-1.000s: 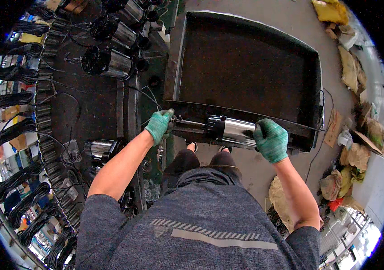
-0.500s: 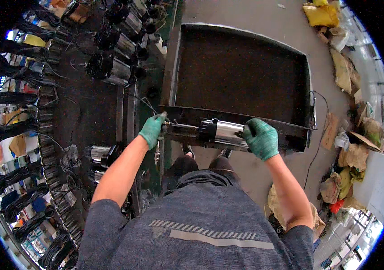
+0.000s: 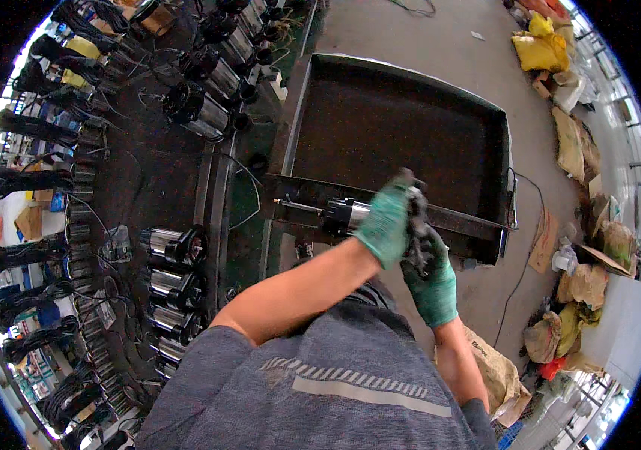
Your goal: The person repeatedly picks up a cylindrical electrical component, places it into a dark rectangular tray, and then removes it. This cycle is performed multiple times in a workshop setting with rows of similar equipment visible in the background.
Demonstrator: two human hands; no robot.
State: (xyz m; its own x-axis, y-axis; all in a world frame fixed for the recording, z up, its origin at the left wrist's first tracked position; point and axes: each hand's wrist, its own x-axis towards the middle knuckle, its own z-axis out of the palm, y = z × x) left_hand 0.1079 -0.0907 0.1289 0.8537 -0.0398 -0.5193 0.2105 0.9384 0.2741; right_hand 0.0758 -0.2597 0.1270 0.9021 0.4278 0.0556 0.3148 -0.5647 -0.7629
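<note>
A motor with a bright metal cylinder body and black end (image 3: 347, 216) lies crosswise on the near ledge of a dark metal tray (image 3: 403, 196). Its thin shaft (image 3: 298, 205) points left, and nothing touches it. Both hands wear green gloves with blackened palms. My left hand (image 3: 388, 221) reaches across above the motor's right part and hides it, fingers closed. Just below and right, my right hand (image 3: 431, 274) is turned with its dark palm showing, fingers curled against the left hand. What lies between the hands, if anything, is hidden.
Several similar motors (image 3: 174, 285) stand in a row on the left bench, with more (image 3: 197, 111) farther back. Black cable bundles (image 3: 31, 180) hang at far left. Sacks (image 3: 583, 285) and yellow bags (image 3: 540, 49) line the right side; a cable (image 3: 534, 240) crosses the floor.
My left hand has left the shaft end and crossed right to meet my right hand. The right hand has come off the cylinder, moved slightly nearer to me and turned over.
</note>
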